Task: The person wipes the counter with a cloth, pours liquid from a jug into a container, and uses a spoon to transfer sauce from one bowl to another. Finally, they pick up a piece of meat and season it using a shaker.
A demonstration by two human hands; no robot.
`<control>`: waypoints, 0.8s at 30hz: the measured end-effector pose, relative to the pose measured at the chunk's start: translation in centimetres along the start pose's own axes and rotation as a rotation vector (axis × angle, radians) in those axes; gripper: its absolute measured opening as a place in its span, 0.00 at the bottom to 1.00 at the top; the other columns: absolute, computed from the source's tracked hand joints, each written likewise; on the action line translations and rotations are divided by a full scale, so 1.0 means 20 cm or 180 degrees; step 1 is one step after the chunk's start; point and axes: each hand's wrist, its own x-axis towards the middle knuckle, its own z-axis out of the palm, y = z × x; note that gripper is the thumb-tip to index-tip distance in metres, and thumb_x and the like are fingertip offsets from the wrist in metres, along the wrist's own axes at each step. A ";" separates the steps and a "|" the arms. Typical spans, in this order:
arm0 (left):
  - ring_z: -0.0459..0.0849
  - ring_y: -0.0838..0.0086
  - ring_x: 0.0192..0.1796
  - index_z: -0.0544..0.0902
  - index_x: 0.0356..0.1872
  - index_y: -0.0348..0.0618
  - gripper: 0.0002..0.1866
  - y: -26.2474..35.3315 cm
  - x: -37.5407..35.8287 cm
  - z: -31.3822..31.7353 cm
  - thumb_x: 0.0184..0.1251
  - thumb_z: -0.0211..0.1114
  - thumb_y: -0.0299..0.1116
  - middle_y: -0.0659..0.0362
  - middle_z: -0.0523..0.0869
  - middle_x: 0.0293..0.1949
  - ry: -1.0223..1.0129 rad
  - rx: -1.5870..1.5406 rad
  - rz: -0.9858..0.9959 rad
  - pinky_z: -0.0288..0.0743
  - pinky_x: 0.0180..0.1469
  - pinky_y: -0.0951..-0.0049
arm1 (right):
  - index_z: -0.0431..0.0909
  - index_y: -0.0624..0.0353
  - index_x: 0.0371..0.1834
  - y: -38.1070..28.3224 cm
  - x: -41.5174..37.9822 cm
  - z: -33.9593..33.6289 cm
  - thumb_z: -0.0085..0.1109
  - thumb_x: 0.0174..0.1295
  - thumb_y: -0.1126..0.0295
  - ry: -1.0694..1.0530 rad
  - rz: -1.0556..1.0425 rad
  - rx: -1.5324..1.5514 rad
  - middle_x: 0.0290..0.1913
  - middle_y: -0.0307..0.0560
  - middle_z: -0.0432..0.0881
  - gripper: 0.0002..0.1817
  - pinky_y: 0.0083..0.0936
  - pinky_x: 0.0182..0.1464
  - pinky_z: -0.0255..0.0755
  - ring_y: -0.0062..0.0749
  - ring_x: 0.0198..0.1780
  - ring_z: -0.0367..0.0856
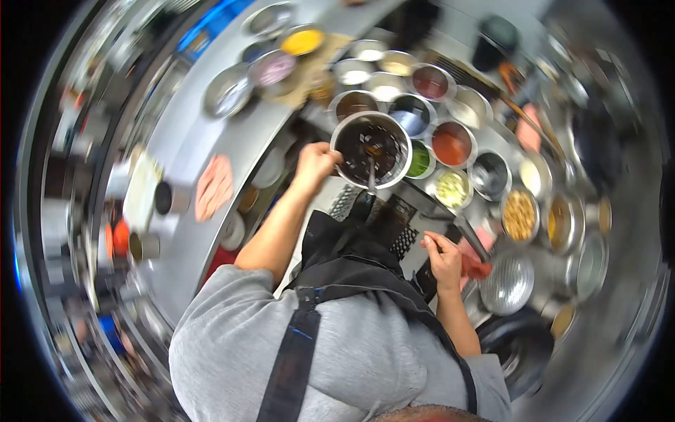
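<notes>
Evidently left grip (318, 169) clamped on pot (406, 144); contents (360, 146) blurred; right grip (444, 259): cannot tell.

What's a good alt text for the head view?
A person's left hand holds a metal pot of what looks like dark liquid, a spoon inside. The right hand, seemingly empty, is apart from it; beyond, metal containers of assorted ingredients crowd together.

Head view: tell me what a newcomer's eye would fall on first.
Probably the metal pot of dark liquid in the left hand, with a spoon in it. Next, likely the orange-red sauce to its right, then the bright yellow food on the counter, upper left.
</notes>
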 end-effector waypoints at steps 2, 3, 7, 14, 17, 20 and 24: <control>0.77 0.75 0.22 0.82 0.25 0.34 0.03 -0.11 -0.19 -0.13 0.51 0.63 0.24 0.59 0.82 0.22 0.0324 -0.0449 -0.0326 0.71 0.26 0.73 | 0.82 0.69 0.44 -0.14 0.04 0.11 0.60 0.63 0.72 -0.0267 -0.0131 0.0174 0.35 0.53 0.86 0.12 0.23 0.40 0.77 0.30 0.36 0.86; 0.77 0.76 0.22 0.81 0.24 0.34 0.02 -0.22 -0.24 -0.21 0.51 0.63 0.23 0.60 0.81 0.21 0.0476 -0.0403 -0.0308 0.71 0.26 0.73 | 0.82 0.69 0.44 -0.22 0.06 0.19 0.60 0.63 0.72 -0.0484 -0.0260 0.0141 0.35 0.53 0.86 0.12 0.23 0.40 0.77 0.30 0.36 0.86; 0.73 0.78 0.19 0.78 0.17 0.35 0.06 -0.37 -0.55 -0.53 0.47 0.64 0.25 0.60 0.76 0.15 0.1085 -0.0522 -0.0364 0.68 0.23 0.69 | 0.80 0.68 0.48 -0.54 0.04 0.55 0.61 0.63 0.71 -0.1289 -0.0684 0.0101 0.35 0.51 0.86 0.13 0.22 0.39 0.77 0.29 0.35 0.86; 0.72 0.70 0.18 0.72 0.13 0.34 0.12 -0.76 -0.75 -1.27 0.46 0.64 0.29 0.52 0.72 0.13 0.2268 -0.0341 -0.0254 0.68 0.26 0.63 | 0.75 0.64 0.54 -0.96 -0.01 1.52 0.63 0.61 0.70 -0.2523 -0.1136 -0.0509 0.32 0.50 0.86 0.18 0.24 0.36 0.77 0.30 0.31 0.85; 0.70 0.75 0.19 0.75 0.14 0.34 0.10 -0.90 -0.77 -1.64 0.48 0.64 0.28 0.57 0.74 0.13 0.2803 -0.0244 -0.0064 0.66 0.24 0.68 | 0.75 0.64 0.53 -1.12 0.00 1.99 0.63 0.60 0.71 -0.2925 -0.1115 -0.0525 0.31 0.49 0.85 0.19 0.24 0.35 0.76 0.29 0.30 0.85; 0.72 0.74 0.19 0.75 0.16 0.34 0.09 -0.97 -0.78 -2.00 0.49 0.63 0.27 0.56 0.75 0.14 0.3300 -0.0248 0.0031 0.69 0.26 0.69 | 0.75 0.67 0.51 -1.27 0.00 2.37 0.63 0.60 0.73 -0.3112 -0.1427 -0.0655 0.28 0.47 0.84 0.16 0.20 0.31 0.74 0.25 0.27 0.83; 0.74 0.64 0.21 0.74 0.17 0.34 0.09 -0.99 -0.79 -2.40 0.49 0.63 0.28 0.51 0.76 0.16 0.3608 -0.0123 0.0106 0.70 0.29 0.64 | 0.75 0.67 0.44 -1.43 0.01 2.73 0.63 0.62 0.68 -0.2829 -0.1667 -0.0538 0.28 0.49 0.84 0.14 0.21 0.29 0.74 0.25 0.26 0.83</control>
